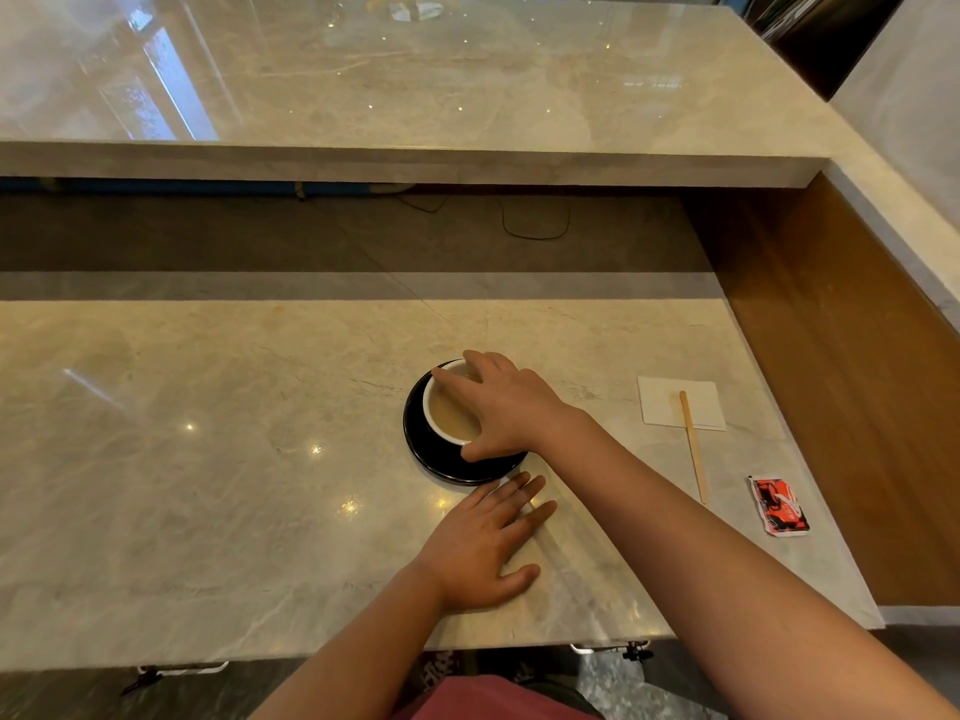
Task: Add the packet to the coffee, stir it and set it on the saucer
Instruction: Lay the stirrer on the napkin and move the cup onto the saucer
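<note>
Warm indoor light, bright enough, window glare top left on upper ledge (pixel 363 85), pinpoint spec highlights on surface (pixel 208 459), soft shadows, wide-angle bend at edges, pic sharp.

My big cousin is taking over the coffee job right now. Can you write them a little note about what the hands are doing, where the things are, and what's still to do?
Right hand: draped over the cup, fingers on its rim.
Left hand: flat on the counter, empty, just in front of the saucer.
Cup of milky coffee sits on the black saucer.
Wooden stirrer lies partly on a white napkin, to the right.
Red packet, looking crumpled, lies at far right.
Done: cup is on the saucer.
Can't tell whether the packet was emptied or the coffee stirred; check first.
</note>
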The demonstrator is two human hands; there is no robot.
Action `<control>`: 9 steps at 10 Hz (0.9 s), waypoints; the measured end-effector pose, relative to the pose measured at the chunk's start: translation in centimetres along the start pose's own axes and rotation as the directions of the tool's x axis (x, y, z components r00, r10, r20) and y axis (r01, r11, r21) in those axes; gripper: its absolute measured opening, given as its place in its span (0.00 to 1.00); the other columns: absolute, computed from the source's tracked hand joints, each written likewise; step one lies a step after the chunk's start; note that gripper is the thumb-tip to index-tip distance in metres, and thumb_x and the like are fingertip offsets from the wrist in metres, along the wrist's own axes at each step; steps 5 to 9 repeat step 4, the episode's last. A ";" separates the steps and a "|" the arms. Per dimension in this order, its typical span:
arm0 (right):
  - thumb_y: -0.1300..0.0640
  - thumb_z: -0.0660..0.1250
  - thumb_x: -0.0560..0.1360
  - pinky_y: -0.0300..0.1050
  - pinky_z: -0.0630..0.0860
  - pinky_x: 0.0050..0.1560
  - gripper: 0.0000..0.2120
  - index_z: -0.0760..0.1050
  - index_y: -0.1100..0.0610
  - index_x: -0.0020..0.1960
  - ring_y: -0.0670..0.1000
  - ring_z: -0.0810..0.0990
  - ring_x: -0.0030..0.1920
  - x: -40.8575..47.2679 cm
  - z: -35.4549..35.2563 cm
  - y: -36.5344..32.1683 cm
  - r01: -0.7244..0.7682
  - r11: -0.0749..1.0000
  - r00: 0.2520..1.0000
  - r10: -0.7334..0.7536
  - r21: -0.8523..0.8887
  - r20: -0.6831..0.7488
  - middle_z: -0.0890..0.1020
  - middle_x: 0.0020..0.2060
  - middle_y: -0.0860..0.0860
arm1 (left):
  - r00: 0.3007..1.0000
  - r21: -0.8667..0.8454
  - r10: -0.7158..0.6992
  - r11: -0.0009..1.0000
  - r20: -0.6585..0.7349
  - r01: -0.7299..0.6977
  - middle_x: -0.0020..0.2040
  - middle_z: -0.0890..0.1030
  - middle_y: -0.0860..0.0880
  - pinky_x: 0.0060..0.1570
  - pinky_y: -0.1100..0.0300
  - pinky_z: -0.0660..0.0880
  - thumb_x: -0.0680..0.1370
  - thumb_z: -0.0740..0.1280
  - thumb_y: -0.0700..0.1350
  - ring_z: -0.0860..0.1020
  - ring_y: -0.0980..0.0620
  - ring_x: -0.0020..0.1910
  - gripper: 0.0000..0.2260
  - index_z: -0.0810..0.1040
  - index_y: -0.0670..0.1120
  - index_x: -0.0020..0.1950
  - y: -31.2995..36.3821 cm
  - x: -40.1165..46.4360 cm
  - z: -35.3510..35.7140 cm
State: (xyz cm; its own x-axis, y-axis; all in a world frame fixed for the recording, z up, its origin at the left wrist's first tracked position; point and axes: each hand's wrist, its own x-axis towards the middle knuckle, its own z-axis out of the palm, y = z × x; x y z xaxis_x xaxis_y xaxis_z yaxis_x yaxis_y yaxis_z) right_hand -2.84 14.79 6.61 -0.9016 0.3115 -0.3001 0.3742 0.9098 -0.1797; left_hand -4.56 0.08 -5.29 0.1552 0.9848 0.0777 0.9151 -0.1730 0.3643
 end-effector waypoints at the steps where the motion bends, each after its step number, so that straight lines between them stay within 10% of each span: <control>1: 0.45 0.70 0.65 0.60 0.64 0.65 0.44 0.48 0.46 0.73 0.60 0.50 0.73 -0.2 0.1 0.0 0.000 1.000 1.000 0.000 0.005 0.014 0.52 0.75 0.57 | 1.000 0.007 -0.005 1.000 0.011 0.005 0.76 0.56 0.46 0.70 0.50 0.48 0.77 0.61 0.57 0.47 0.49 0.74 0.30 0.58 0.49 0.76 0.0 0.0 -0.1; 4: 0.44 0.63 0.72 0.54 0.69 0.59 0.28 0.61 0.50 0.70 0.57 0.68 0.65 -4.2 -0.4 2.1 -0.158 0.973 0.952 0.195 0.170 -0.236 0.70 0.66 0.56 | 0.998 -0.038 -0.048 0.998 0.043 0.050 0.74 0.63 0.43 0.69 0.54 0.51 0.73 0.60 0.58 0.57 0.46 0.72 0.30 0.64 0.49 0.73 0.8 0.4 -0.8; 9: 0.44 0.63 0.72 0.54 0.69 0.59 0.28 0.61 0.50 0.70 0.57 0.68 0.65 -4.2 -0.4 2.1 -0.158 0.973 0.952 0.195 0.170 -0.236 0.70 0.66 0.56 | 0.998 -0.038 -0.048 0.998 0.043 0.050 0.74 0.63 0.43 0.69 0.54 0.51 0.73 0.60 0.58 0.57 0.46 0.72 0.30 0.64 0.49 0.73 0.8 0.4 -0.8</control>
